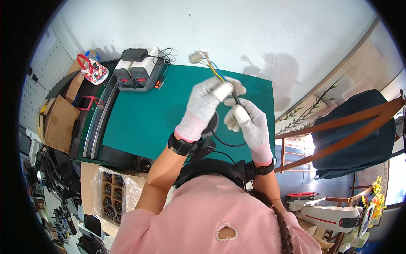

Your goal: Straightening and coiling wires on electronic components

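Note:
Both my hands wear light grey work gloves with pink cuffs. My left hand (204,100) is closed on a black cable (235,98), just below where its coloured wires come out. Blue, yellow and white wires (215,70) run up from there to a pale connector (197,57), which is blurred. Lower on the same cable, my right hand (252,120) pinches it between thumb and fingers. Past that hand the cable seems to loop down toward a dark round object (210,123), partly hidden behind my left wrist.
A green mat (139,118) covers the table. At its back left stands a grey-and-white double-bay device (137,70), with small screwdrivers (160,82) beside it. A divided carton (91,186) of parts sits at the left; a dark garment (351,131) hangs over a wooden frame at the right.

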